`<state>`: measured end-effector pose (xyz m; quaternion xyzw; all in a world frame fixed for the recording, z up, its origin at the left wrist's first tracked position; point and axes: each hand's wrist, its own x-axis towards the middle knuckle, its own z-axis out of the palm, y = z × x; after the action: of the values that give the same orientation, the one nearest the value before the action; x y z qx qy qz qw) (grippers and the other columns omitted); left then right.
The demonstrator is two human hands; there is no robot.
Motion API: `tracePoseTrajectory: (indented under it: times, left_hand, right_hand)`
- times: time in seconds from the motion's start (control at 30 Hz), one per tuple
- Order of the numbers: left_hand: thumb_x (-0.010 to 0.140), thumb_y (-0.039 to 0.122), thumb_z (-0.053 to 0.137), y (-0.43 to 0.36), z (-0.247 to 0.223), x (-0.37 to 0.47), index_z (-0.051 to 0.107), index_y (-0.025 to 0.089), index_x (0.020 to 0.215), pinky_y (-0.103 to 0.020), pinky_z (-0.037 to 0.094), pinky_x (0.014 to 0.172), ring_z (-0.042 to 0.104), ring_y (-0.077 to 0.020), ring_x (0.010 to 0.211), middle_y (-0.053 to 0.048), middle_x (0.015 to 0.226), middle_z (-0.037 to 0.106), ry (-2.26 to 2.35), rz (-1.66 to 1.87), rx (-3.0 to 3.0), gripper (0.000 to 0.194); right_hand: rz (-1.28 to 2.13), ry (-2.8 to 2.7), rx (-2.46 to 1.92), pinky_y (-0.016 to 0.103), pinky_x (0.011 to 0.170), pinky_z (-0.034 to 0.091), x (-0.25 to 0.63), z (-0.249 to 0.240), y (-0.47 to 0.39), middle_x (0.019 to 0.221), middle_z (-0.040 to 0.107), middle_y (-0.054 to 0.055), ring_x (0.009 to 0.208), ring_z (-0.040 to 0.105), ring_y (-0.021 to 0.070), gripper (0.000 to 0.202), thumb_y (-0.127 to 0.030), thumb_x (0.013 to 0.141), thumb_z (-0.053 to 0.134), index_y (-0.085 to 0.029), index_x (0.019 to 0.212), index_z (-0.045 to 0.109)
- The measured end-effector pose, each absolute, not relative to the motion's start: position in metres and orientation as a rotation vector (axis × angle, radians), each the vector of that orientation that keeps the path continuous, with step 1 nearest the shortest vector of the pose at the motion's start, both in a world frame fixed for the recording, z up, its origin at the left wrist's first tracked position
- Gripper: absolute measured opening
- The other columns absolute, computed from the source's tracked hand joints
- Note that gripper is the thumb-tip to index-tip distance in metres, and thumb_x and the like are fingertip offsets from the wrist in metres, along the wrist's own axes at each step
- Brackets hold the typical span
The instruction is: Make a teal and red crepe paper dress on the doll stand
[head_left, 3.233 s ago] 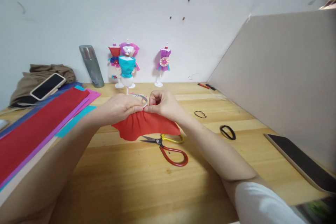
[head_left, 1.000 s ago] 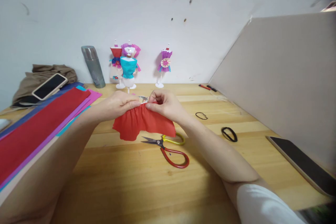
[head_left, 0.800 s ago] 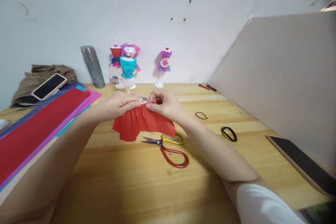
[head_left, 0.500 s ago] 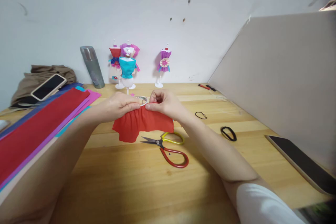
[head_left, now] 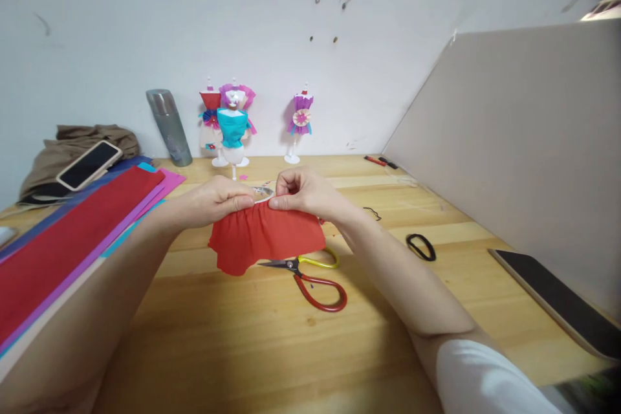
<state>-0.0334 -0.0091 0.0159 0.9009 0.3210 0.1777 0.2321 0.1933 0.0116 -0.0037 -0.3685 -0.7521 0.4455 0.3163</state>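
Observation:
A piece of red crepe paper (head_left: 266, 236) hangs in gathered folds between my hands, above the table. My left hand (head_left: 223, 199) pinches its upper edge on the left, thumb on top. At the top edge, a little to the right, my right hand (head_left: 303, 193) holds it between thumb and bent fingers. Between the hands shows a roll of tape (head_left: 263, 193), its ring partly hidden by the paper and fingers. Just below the paper lie scissors (head_left: 294, 265) with one yellow and one red handle, blades apart; the paper covers part of them.
Small dress-form mannequins (head_left: 233, 129) in paper dresses stand by the wall, beside a grey bottle (head_left: 169, 126). Coloured paper sheets (head_left: 97, 220) and a phone (head_left: 90, 165) lie left. On the right are a black band (head_left: 421, 247) and a dark tablet-like slab (head_left: 553, 297).
The red paper has dropped slightly and spread, its lower edge now covering more of the scissors. Both hands keep their grip, a touch lower. The view has shifted a little.

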Motion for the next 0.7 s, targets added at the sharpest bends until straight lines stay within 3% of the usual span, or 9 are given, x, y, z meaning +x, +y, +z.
tracePoseTrajectory:
  times: [0.1, 0.7]
  left_hand:
    - [0.098, 0.047, 0.038, -0.0077, 0.0152, -0.0365, 0.061, 0.018, 0.078, -0.022, 0.042, 0.064, 0.051, -0.0130, 0.065, 0.002, 0.068, 0.058, 0.927, 0.513, 2.464, 0.042]
    - [0.098, 0.048, 0.039, -0.0044, 0.0146, -0.0418, 0.058, 0.018, 0.073, -0.023, 0.042, 0.061, 0.053, -0.0144, 0.065, 0.000, 0.066, 0.057, 0.960, 0.508, 2.537, 0.044]
  right_hand:
    - [1.189, -2.011, -0.966, 0.023, 0.049, 0.031, 0.1962, -0.0012, 0.0105, 0.056, 0.051, -0.005, 0.052, 0.043, 0.0080, 0.026, -0.038, 0.065, 0.073, -0.018, 0.064, 0.056]
    - [1.229, -1.965, -0.960, 0.022, 0.051, 0.036, 0.1924, -0.0009, 0.0032, 0.062, 0.058, -0.003, 0.057, 0.049, 0.0096, 0.017, -0.031, 0.068, 0.070, -0.016, 0.070, 0.064]
